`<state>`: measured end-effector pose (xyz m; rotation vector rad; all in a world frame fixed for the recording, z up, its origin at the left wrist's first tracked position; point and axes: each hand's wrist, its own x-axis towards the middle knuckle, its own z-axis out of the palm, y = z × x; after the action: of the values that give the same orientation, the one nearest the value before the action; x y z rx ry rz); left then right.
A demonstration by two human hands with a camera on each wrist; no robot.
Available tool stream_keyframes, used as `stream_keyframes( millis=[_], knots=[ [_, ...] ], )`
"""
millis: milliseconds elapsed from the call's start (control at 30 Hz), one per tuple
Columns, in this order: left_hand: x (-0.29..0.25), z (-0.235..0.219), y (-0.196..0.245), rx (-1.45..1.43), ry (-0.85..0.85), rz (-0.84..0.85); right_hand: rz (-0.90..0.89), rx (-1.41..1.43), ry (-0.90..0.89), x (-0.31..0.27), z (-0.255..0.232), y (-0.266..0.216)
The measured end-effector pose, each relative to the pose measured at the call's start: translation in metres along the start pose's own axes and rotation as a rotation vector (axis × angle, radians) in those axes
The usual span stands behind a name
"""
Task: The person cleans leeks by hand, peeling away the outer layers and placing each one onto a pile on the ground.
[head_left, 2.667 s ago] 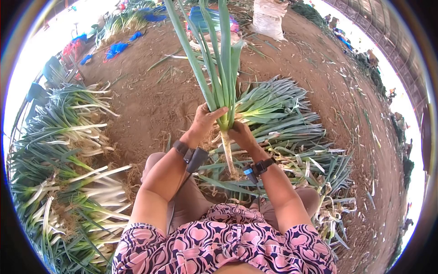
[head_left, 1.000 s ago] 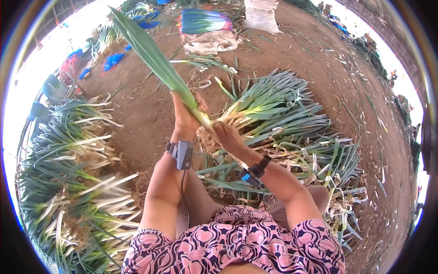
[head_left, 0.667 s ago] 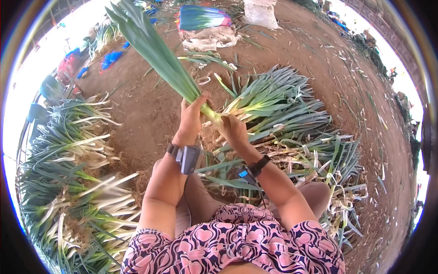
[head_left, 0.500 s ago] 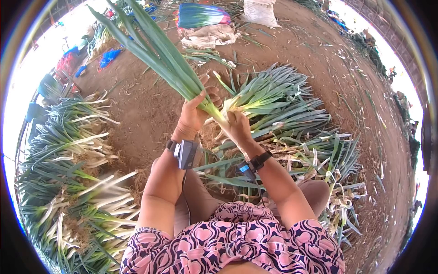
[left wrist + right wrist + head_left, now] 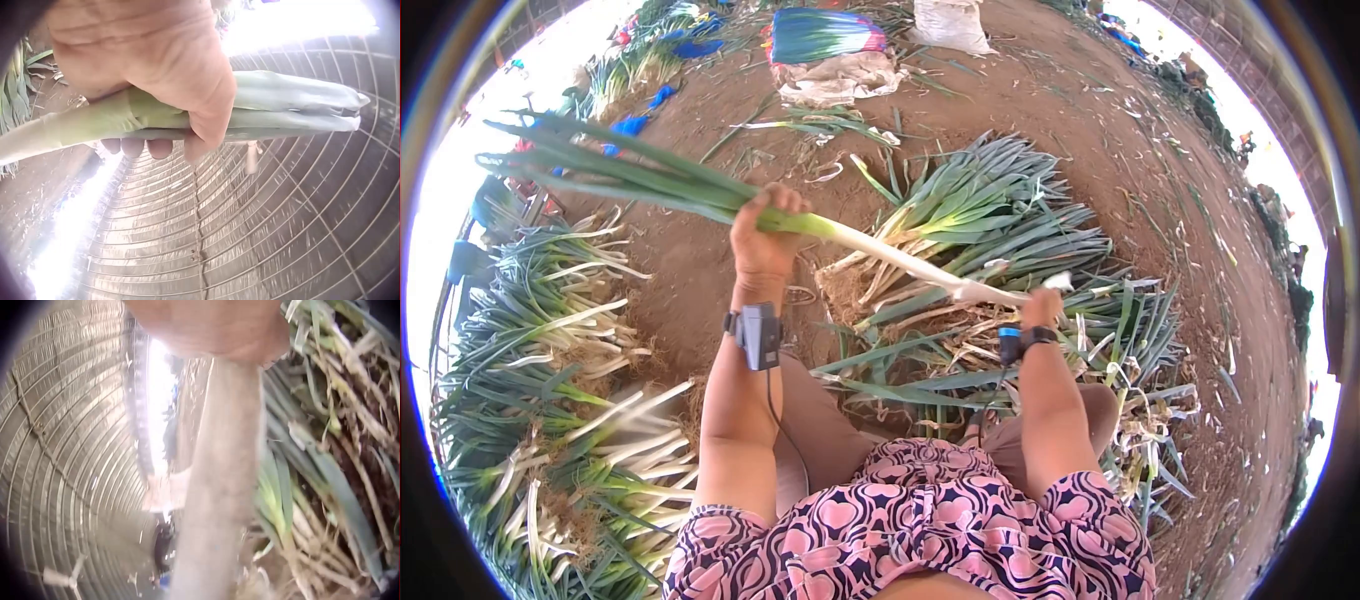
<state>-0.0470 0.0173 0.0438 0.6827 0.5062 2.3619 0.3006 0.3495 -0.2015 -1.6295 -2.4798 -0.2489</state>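
Observation:
A long green onion [image 5: 880, 250] stretches across the head view, its leaves pointing left and its white stem slanting down to the right. My left hand [image 5: 765, 240] grips it where green meets white; in the left wrist view thumb and fingers wrap round the green onion [image 5: 75, 128]. At the lower right end my right hand [image 5: 1041, 310] is curled on a pale outer layer [image 5: 990, 293], which bunches along the stem. The right wrist view shows a broad, blurred pale strip [image 5: 219, 475] running from under the right hand [image 5: 212, 325]. The root end is hidden.
Green onions with white stems [image 5: 590, 400] lie piled at left. Another heap of green onions [image 5: 1000, 220] lies ahead right, with peeled scraps [image 5: 1145, 400] by the right knee. A wrapped bundle [image 5: 830, 40] and a white sack [image 5: 952, 25] stand farther off on bare soil [image 5: 690, 290].
The green onion has swung from upright to nearly sideways, leaves to the left. My right hand has pulled away to the lower right along the stem, baring white; the left hand has shifted left.

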Motion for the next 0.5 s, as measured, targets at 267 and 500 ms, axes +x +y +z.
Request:
stream_keyframes(
  millis=[267, 500],
  knots=[
    [0.006, -0.033, 0.031, -0.181, 0.076, 0.095, 0.399, -0.226, 0.033, 0.013, -0.013, 0.233],
    [0.006, -0.006, 0.012, -0.107, 0.107, 0.032, -0.468, 0.902, -0.314, 0.023, -0.110, 0.000]
  ],
)
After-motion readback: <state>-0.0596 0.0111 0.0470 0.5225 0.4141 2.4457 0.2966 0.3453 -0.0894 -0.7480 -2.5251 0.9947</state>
